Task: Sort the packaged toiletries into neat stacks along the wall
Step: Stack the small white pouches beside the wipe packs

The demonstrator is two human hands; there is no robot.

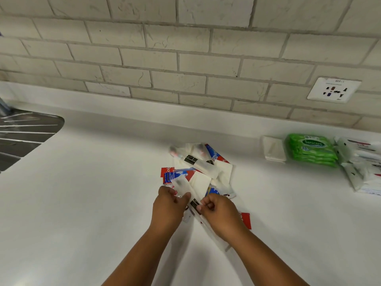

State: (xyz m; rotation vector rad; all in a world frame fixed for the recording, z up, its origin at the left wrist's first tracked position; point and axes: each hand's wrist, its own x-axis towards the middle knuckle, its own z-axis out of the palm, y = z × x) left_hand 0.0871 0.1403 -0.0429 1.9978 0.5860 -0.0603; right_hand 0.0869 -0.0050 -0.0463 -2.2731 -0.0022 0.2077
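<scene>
A loose pile of packaged toiletries lies on the white counter: frosted toothbrush sleeves, red-and-blue toothpaste boxes, white sachets. My left hand and my right hand are at the pile's near edge. Both pinch the same frosted toothbrush packet, the left at its middle, the right lower down by its black label. Along the wall at the right stand a white sachet stack, a stack of green Sanicare wipes and a heap of white packets.
A steel sink drainboard is at the far left. A tiled wall rises behind the counter, with a white power socket at the right. A red box peeks out beside my right wrist.
</scene>
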